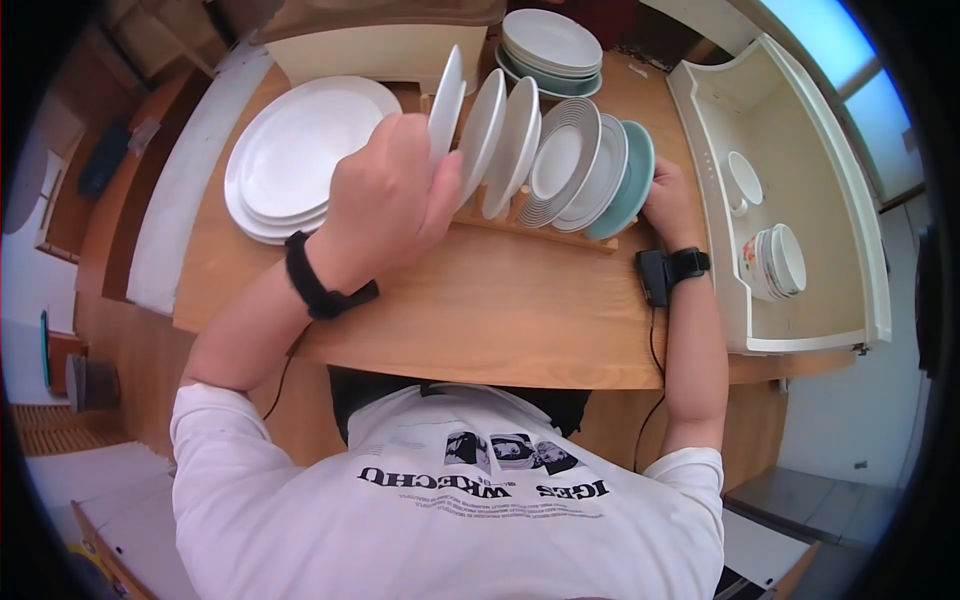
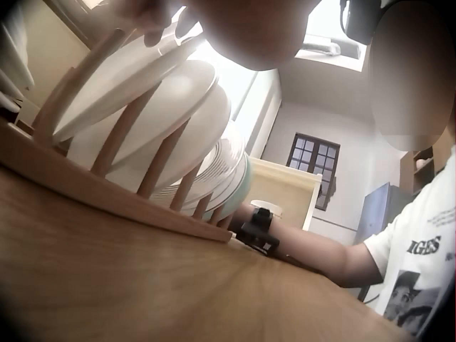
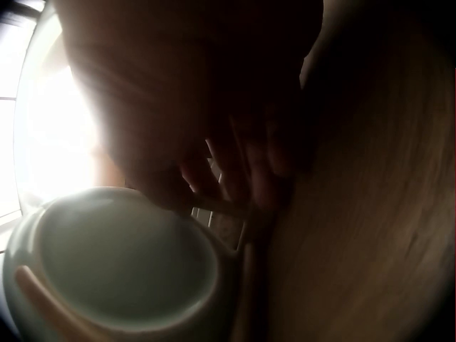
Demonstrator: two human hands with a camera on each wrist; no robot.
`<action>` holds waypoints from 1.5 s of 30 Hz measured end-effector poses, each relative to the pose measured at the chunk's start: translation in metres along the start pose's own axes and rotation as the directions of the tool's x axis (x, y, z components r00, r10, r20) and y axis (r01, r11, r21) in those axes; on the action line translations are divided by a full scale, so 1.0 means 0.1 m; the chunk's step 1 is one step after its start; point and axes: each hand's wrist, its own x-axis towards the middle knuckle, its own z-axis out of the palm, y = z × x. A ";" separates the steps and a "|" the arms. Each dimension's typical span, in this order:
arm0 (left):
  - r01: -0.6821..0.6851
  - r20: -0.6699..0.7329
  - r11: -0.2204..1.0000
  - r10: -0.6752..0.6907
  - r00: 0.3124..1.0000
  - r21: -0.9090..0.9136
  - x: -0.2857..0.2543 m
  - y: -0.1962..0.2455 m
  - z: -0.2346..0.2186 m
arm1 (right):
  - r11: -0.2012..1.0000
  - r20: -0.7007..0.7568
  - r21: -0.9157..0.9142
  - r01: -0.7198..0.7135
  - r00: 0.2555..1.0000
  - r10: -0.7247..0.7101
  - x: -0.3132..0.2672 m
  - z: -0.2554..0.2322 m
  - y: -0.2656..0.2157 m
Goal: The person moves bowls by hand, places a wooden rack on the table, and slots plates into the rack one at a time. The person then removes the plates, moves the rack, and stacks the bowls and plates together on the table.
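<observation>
A wooden dish rack [image 1: 570, 237] holds several plates on edge, mostly white. My left hand [image 1: 385, 195] pinches the leftmost white plate [image 1: 449, 95] by its near edge, thumb toward the other plates. That plate stands tilted between the rack's pegs [image 2: 127, 128] in the left wrist view. At the rack's right end my right hand [image 1: 670, 207] grips the rack, close behind a pale green plate [image 1: 637, 180]. The right wrist view has this hand's fingers [image 3: 263, 189] in shadow, bent at the rack's end bar beside the green plate's underside.
Large white plates [image 1: 290, 150] lie stacked left of the rack. Behind it stands another stack of white and green dishes [image 1: 552, 45]. A cream open bin [image 1: 800, 320] on the right contains several bowls [image 1: 775, 262]. The table's front edge [image 1: 480, 380] runs close to my body.
</observation>
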 end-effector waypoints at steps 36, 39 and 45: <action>0.408 0.463 0.857 -0.237 0.854 -0.316 -0.25 -0.37 0.03 | 0.954 -0.154 -0.216 0.207 0.958 -0.242 0.03 0.12 -0.23; 0.497 0.485 0.806 -0.310 0.817 -0.321 -0.20 -0.22 -0.02 | 0.937 -0.167 -0.257 0.236 0.944 -0.284 0.10 0.08 -0.11; 0.544 0.520 0.809 -0.373 0.769 -0.225 -0.14 -0.11 -0.11 | 0.901 -0.156 -0.328 0.283 0.925 -0.347 0.10 0.05 -0.10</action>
